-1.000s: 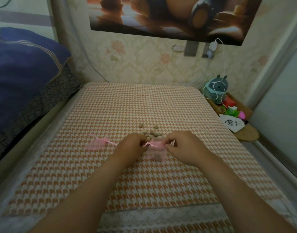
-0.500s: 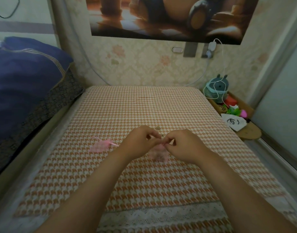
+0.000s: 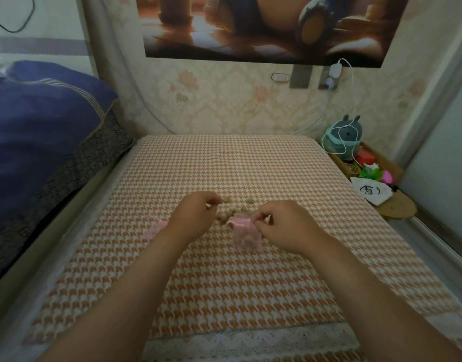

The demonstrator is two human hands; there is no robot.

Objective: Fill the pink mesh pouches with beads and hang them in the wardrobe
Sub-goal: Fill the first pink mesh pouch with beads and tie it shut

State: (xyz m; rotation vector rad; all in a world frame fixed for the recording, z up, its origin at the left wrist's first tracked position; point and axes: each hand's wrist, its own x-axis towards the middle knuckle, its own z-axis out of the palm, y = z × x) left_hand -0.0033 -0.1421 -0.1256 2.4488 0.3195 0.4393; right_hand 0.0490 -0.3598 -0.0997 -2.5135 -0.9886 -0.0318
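In the head view, we take the small heap of brown beads [image 3: 226, 215] as our landmark. It lies on a cloth [image 3: 224, 163] with an orange and white houndstooth pattern, about in the middle of it.

Just to the right of the beads and a little nearer to us is the right hand [image 3: 284, 226]. Its thumb and forefinger pinch the top edge of a pink mesh pouch [image 3: 247, 237]. The pouch hangs down from the fingers onto the cloth, and its upper rim touches the near side of the heap. Some brownish shapes show through the mesh, but we cannot say how many.

Just to the left of the beads is the left hand [image 3: 196, 218]. Its fingers are curled and the thumb tip meets the forefinger tip close to one bead at the far edge of the heap. We cannot tell whether a bead is between them.

Further left of the beads, partly behind the left wrist, a second pink pouch [image 3: 154, 229] lies flat on the cloth.

Far to the left of the beads we see a dark blue quilt [image 3: 42, 121]. Far to the right, beyond the cloth's edge, a grey plush toy [image 3: 344, 134] stands on a wooden shelf [image 3: 397, 210]. Behind the beads, on the wall, hangs a poster [image 3: 264, 24].
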